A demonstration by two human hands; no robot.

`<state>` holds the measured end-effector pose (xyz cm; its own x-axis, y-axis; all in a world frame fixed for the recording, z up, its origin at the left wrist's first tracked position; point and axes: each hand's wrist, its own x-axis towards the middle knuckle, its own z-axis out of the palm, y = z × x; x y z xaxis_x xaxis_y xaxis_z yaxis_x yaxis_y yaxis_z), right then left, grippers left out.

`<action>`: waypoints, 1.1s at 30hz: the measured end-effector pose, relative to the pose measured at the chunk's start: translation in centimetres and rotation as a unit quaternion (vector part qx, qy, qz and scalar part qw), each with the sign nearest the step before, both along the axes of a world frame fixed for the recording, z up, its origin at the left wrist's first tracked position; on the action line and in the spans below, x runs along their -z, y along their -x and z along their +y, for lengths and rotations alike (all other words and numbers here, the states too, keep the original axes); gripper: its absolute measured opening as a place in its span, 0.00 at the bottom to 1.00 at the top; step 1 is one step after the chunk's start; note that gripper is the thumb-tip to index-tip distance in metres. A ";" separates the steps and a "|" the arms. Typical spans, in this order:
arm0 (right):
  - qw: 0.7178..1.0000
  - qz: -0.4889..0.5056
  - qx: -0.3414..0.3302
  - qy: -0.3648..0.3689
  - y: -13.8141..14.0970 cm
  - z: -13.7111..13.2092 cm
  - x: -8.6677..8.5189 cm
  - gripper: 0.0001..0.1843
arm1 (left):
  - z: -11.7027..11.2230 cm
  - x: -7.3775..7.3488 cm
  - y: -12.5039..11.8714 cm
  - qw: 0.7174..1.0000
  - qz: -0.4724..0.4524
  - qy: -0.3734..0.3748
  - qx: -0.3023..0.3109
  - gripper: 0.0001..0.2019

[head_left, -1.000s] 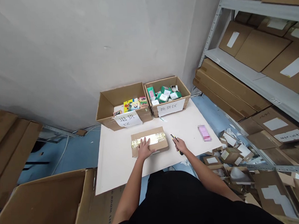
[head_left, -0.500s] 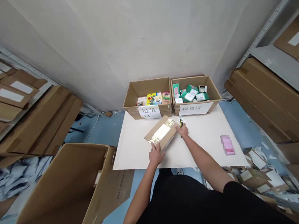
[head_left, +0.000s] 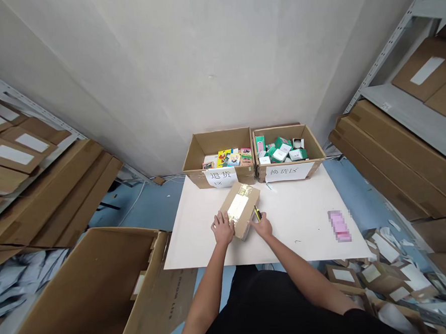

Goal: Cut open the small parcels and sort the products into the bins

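A taped brown cardboard box point(head_left: 244, 204) with a white label rests on the white table point(head_left: 297, 218), turned at a slant. My left hand point(head_left: 223, 228) lies on its left edge, fingers spread over the side and top. At the box's right side is my right hand point(head_left: 263, 226), closed around a black and yellow utility knife point(head_left: 257, 213) that points away from me. The thumb side of this hand is close to the box's near right edge; whether it touches cannot be made out.
Two open cartons with handwritten paper signs stand at the back: the left carton point(head_left: 193, 178) holds colourful packs, the right carton point(head_left: 317, 165) green and white boxes. A pink blurred item point(head_left: 340, 226) lies at right. A large open carton point(head_left: 139, 288) stands left; shelves flank both sides.
The cardboard box has turned more upright in view, its near end now toward me. My right hand, with the knife, has moved down and left along its side; my left hand has shifted left.
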<state>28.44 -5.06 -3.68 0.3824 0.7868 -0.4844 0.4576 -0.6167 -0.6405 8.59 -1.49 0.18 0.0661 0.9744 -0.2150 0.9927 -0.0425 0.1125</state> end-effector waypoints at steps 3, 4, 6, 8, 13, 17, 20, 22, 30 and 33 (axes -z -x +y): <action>1.000 0.007 0.027 0.015 -2.7 2.9 -0.9 0.38 | -3.3 0.3 -2.5 0.999 0.031 0.003 -0.028 0.35; 0.999 0.004 0.034 0.015 -3.7 4.1 -1.5 0.39 | -4.2 0.2 -3.3 0.999 0.040 0.014 -0.024 0.36; 0.999 -0.017 0.036 0.014 -5.2 6.3 -2.7 0.38 | -5.4 -0.3 -4.8 0.998 0.039 0.049 0.008 0.36; 0.998 -0.049 0.023 0.015 -6.2 7.8 -4.0 0.37 | -5.1 -1.3 -5.4 0.995 0.016 0.088 0.045 0.32; 0.995 -0.096 -0.005 -0.007 -6.3 6.1 -5.2 0.37 | 1.0 -3.3 -2.7 0.991 -0.035 0.036 0.122 0.30; 0.994 -0.092 -0.059 -0.003 -4.3 1.2 -3.5 0.35 | 4.5 -1.4 -0.6 0.975 -0.040 0.035 0.218 0.40; 0.997 -0.068 -0.042 0.016 -3.9 -0.6 -2.2 0.34 | 4.1 1.3 -1.3 0.973 -0.031 0.008 0.228 0.39; 0.998 -0.053 -0.012 0.029 -4.8 -0.1 -1.9 0.35 | 3.1 2.4 -3.0 0.982 -0.026 -0.003 0.185 0.39; 0.993 -0.102 0.056 -0.005 -10.8 7.6 -3.6 0.31 | 0.1 2.1 -11.0 0.996 0.001 0.050 0.080 0.43; 0.994 -0.074 0.063 -0.045 -12.4 7.4 -3.1 0.20 | -1.2 2.6 -10.6 0.991 -0.019 -0.006 0.133 0.40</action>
<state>40.83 2.37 -0.62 0.5415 0.7664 -0.3455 0.4739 -0.6177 -0.6276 19.23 -2.66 -2.42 0.3280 0.9243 -0.1953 0.9415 -0.3028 0.1481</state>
